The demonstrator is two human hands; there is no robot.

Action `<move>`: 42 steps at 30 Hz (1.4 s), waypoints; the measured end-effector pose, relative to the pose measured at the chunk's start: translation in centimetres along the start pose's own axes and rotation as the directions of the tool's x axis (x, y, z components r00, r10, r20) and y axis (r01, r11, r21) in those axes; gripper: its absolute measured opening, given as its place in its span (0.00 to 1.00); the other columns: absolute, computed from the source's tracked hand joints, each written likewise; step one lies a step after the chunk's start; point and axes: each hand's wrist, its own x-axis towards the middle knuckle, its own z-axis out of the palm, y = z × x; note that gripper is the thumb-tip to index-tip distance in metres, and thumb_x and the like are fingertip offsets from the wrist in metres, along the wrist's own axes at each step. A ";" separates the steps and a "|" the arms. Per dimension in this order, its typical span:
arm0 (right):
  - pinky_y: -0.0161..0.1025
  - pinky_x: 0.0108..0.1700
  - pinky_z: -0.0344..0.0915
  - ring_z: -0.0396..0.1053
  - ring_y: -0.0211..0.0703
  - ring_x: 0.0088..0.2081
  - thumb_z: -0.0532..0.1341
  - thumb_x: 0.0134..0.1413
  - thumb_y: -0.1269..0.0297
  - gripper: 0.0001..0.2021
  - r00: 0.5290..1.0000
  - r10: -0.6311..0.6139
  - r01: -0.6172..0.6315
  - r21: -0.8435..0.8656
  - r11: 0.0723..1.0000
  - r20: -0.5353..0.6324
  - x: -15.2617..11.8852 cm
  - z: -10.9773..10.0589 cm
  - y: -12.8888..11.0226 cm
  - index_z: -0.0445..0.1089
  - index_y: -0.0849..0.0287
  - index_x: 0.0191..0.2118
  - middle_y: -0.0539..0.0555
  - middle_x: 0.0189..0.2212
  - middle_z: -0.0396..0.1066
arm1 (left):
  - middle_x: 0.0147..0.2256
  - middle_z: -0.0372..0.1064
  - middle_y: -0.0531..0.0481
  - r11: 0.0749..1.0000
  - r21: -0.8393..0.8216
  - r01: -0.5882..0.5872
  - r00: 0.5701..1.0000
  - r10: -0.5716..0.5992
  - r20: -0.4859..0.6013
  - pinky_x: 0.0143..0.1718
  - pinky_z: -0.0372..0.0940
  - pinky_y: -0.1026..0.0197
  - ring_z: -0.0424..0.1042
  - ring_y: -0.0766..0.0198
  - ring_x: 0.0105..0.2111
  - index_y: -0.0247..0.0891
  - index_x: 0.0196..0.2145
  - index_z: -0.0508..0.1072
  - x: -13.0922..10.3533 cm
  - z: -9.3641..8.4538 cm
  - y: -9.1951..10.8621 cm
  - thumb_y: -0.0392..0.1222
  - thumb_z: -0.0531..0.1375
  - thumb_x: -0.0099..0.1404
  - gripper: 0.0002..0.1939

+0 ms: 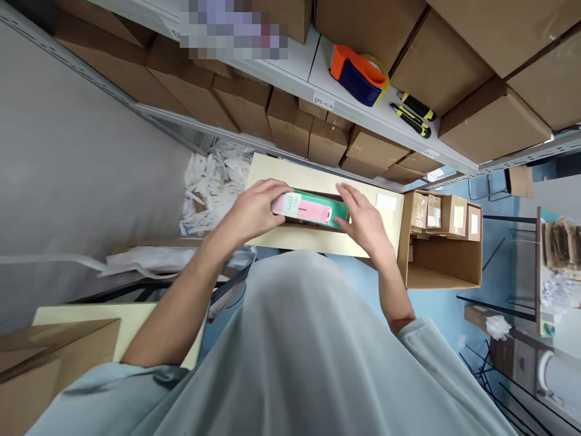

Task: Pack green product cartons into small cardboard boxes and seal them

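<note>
A slim pink-and-green package [313, 210] with a white label band is between my two hands, above the pale tabletop. My left hand [259, 209] is closed on its left, pink end, thumb and fingers on opposite sides. At the green right end, my right hand [364, 221] curves its thumb and fingers around the corner. Brown edges of what looks like a narrow open cardboard box [299, 226] show along both long sides of the package. How deep the package sits in it is hidden.
A shelf above holds cartons [363, 36], an orange-and-blue tape dispenser [358, 75] and utility knives [411, 118]. On the right, an open carton [445, 266] contains several small boxes. White scraps [213, 188] are piled left of the pale table [267, 169].
</note>
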 end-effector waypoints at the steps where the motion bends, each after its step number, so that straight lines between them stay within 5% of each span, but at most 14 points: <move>1: 0.61 0.71 0.77 0.71 0.63 0.73 0.68 0.76 0.60 0.38 0.997 -0.003 0.004 -0.017 1.000 0.071 -0.2 0.6 0.7 0.58 0.48 0.84 0.61 0.76 0.69 | 0.61 0.79 0.44 1.000 0.016 -0.020 0.999 0.019 0.026 0.72 0.70 0.43 0.77 0.41 0.65 0.43 0.58 0.83 0.1 1.0 -0.1 0.35 0.66 0.57 0.30; 5: 0.60 0.71 0.76 0.72 0.64 0.69 0.72 0.71 0.65 0.34 0.978 0.018 -0.007 -0.058 0.998 0.208 -0.7 3.6 3.0 0.69 0.57 0.78 0.65 0.70 0.76 | 0.61 0.79 0.40 0.997 0.069 -0.039 0.994 0.031 0.106 0.71 0.70 0.44 0.78 0.40 0.64 0.40 0.59 0.83 0.9 4.4 -1.4 0.34 0.66 0.58 0.30; 11: 0.59 0.68 0.73 0.71 0.68 0.68 0.70 0.68 0.72 0.31 0.957 0.052 -0.010 -0.147 0.989 0.284 1.2 7.9 5.4 0.71 0.62 0.74 0.71 0.68 0.75 | 0.62 0.78 0.37 0.985 0.171 0.013 0.978 -0.049 0.205 0.69 0.72 0.46 0.78 0.39 0.63 0.37 0.63 0.82 3.3 8.3 -3.6 0.34 0.67 0.56 0.35; 18: 0.54 0.64 0.71 0.80 0.64 0.55 0.72 0.56 0.78 0.24 0.915 0.049 0.028 -0.185 0.982 0.400 4.4 12.0 6.1 0.76 0.68 0.59 0.76 0.55 0.83 | 0.63 0.77 0.29 0.890 0.455 0.007 0.889 -0.214 0.404 0.62 0.76 0.43 0.79 0.34 0.62 0.34 0.64 0.80 5.9 11.8 -5.1 0.32 0.64 0.60 0.33; 26: 0.47 0.60 0.69 0.82 0.50 0.52 0.59 0.71 0.83 0.12 0.903 0.158 -0.049 -0.268 0.962 0.401 5.6 13.3 4.6 0.80 0.73 0.50 0.73 0.51 0.86 | 0.58 0.81 0.23 0.869 0.492 0.043 0.864 -0.280 0.418 0.57 0.75 0.47 0.82 0.36 0.58 0.32 0.57 0.81 7.5 13.8 -4.3 0.35 0.69 0.60 0.27; 31: 0.46 0.61 0.69 0.77 0.53 0.55 0.61 0.77 0.73 0.10 0.960 0.134 -0.081 -0.214 0.973 0.247 1.4 10.4 5.7 0.81 0.63 0.52 0.67 0.54 0.84 | 0.61 0.82 0.32 0.894 0.436 0.101 0.908 -0.263 0.328 0.60 0.75 0.49 0.82 0.41 0.60 0.38 0.58 0.82 4.9 11.2 -4.3 0.38 0.64 0.70 0.20; 34: 0.47 0.58 0.68 0.75 0.57 0.53 0.61 0.82 0.59 0.12 0.971 0.240 -0.237 -0.121 0.964 0.013 -2.7 9.6 6.5 0.80 0.59 0.51 0.64 0.51 0.83 | 0.59 0.81 0.35 0.932 0.300 0.205 0.977 -0.214 -0.002 0.64 0.73 0.48 0.81 0.44 0.61 0.39 0.60 0.80 1.5 9.3 -4.6 0.43 0.59 0.77 0.19; 37: 0.46 0.54 0.67 0.76 0.55 0.47 0.65 0.80 0.56 0.11 0.922 0.383 -0.384 -0.011 0.923 -0.066 -5.3 10.4 6.8 0.79 0.57 0.47 0.59 0.43 0.82 | 0.56 0.80 0.31 0.885 0.242 0.398 0.896 -0.318 -0.311 0.63 0.73 0.43 0.80 0.38 0.59 0.36 0.61 0.78 -1.0 8.3 -5.0 0.51 0.62 0.76 0.22; 39: 0.44 0.51 0.67 0.76 0.53 0.44 0.67 0.78 0.59 0.09 0.896 0.440 -0.437 0.048 0.898 -0.064 -5.8 11.3 6.8 0.79 0.57 0.44 0.57 0.39 0.82 | 0.54 0.81 0.31 0.833 0.227 0.504 0.841 -0.414 -0.347 0.61 0.74 0.43 0.81 0.37 0.56 0.35 0.58 0.79 -1.6 8.4 -5.2 0.50 0.64 0.74 0.21; 42: 0.42 0.49 0.66 0.78 0.52 0.43 0.66 0.76 0.63 0.08 0.871 0.487 -0.480 0.097 0.872 -0.068 -5.4 12.4 6.8 0.78 0.56 0.40 0.56 0.38 0.82 | 0.49 0.84 0.34 0.800 0.214 0.561 0.817 -0.493 -0.300 0.57 0.75 0.45 0.83 0.38 0.52 0.38 0.48 0.82 -1.7 8.8 -5.3 0.48 0.63 0.74 0.13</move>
